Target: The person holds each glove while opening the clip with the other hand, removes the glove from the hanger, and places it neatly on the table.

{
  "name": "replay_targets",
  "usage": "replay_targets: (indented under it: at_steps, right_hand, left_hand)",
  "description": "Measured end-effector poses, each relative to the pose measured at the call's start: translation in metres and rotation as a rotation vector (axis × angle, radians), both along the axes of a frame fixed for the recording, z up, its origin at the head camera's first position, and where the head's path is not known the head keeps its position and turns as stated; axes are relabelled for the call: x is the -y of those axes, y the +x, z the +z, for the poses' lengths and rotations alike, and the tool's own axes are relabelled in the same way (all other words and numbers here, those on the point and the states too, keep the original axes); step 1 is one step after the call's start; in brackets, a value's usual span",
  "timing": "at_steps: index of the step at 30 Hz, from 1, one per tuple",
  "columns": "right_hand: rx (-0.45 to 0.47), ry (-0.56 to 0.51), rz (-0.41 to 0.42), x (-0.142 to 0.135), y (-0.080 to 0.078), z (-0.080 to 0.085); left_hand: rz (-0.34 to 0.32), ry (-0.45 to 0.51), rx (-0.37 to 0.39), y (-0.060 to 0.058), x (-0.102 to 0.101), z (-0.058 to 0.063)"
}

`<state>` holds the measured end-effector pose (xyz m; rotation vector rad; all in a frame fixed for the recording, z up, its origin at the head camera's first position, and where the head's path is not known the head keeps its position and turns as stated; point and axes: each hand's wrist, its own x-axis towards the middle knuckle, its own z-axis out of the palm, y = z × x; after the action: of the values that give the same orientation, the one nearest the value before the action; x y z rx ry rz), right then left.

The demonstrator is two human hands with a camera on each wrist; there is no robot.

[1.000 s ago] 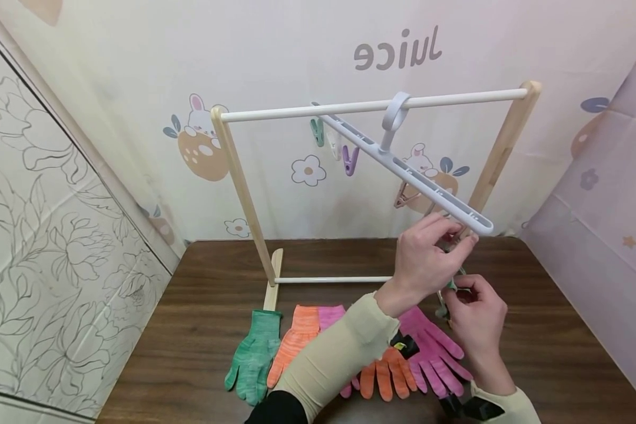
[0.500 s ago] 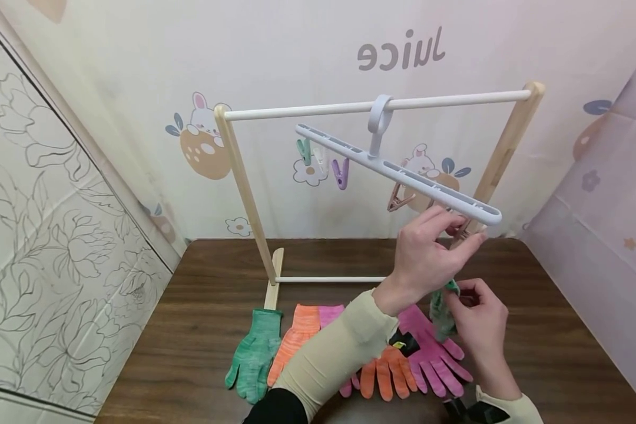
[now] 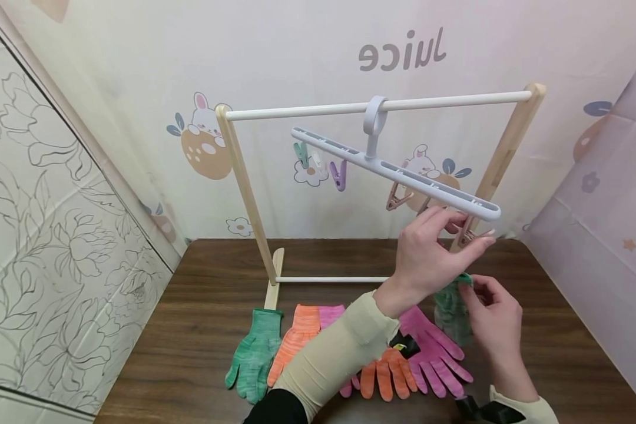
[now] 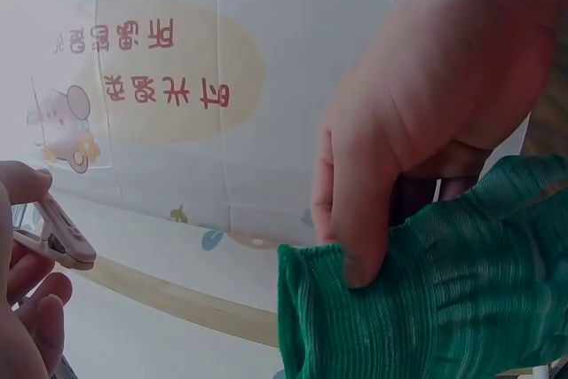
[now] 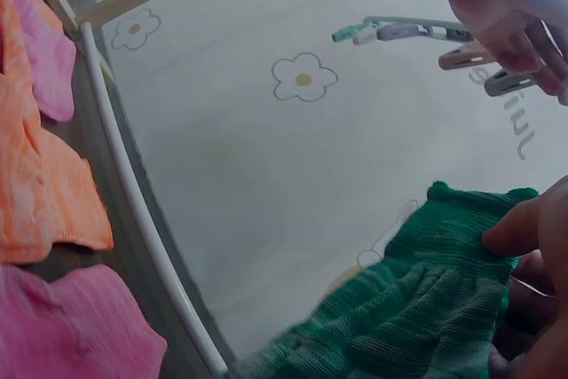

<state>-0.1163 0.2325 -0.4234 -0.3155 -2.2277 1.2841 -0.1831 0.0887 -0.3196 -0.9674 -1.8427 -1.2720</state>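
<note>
Under the right end of the pale hanger [image 3: 403, 174], my left hand [image 3: 429, 250] pinches a pinkish clothespin [image 4: 64, 232] between thumb and fingers. Below it and to the right, my right hand [image 3: 495, 315] holds a green glove [image 5: 417, 281] by its cuff, thumb outside. The glove [image 4: 426, 290] hangs down, its cuff apart from the clothespin in the left wrist view. The hanger's hook goes over the white top rod [image 3: 307, 110]. More clips hang from the hanger, among them a purple clothespin [image 3: 338, 175] and a green clothespin [image 3: 301, 154].
On the brown table [image 3: 191, 330] lie another green glove [image 3: 254, 353], an orange glove [image 3: 297, 338] and a pink glove [image 3: 434, 347], with more gloves partly behind my left sleeve. The rack's wooden posts [image 3: 246, 194] stand at both sides, a patterned curtain behind.
The hanger has turned, its left end coming lower and nearer, its hook slightly further left on the rod. My right hand has moved right with the green glove, now more visible.
</note>
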Motion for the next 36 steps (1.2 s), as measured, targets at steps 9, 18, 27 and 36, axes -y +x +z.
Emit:
replay_targets:
  at_steps: [9, 18, 27, 36]
  right_hand:
    - [0.113, 0.058, 0.084, -0.021, 0.001, -0.002]
    - [0.187, 0.153, 0.222, -0.046, -0.002, -0.009]
    - [0.377, 0.022, 0.412, -0.06, -0.004, -0.024]
    - [0.544, -0.123, 0.533, -0.07, -0.011, -0.051]
  left_hand:
    - [-0.041, 0.004, 0.014, -0.001, 0.002, -0.002]
    - [-0.037, -0.016, 0.013, -0.001, 0.004, -0.003]
    - [-0.063, -0.015, 0.02, 0.0, 0.006, -0.003]
    - [-0.073, -0.026, 0.025, 0.001, 0.008, -0.004]
